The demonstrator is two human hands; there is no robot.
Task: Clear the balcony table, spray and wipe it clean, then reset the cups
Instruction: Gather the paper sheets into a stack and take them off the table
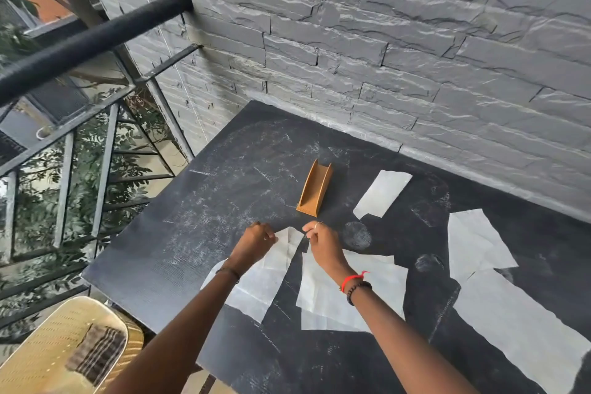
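On the tabletop [208,201], near a wooden holder [315,190], left sheet [265,278] clamped in left hand [256,240] grip, right sheet [377,285] in right hand [323,243] grip.

**Black bench [192,249], strewn with paper**

Scuffed white all over, with two round marks [356,233] right of centre. Near the middle, a wooden holder [315,189], standing alone. Just right of it, the far sheet [382,193]. Further right, the right sheet [476,241], meeting the big sheet [518,323] at the near right. Nearest, the left sheet [259,278] and middle sheet [367,291], side by side across a dark gap.
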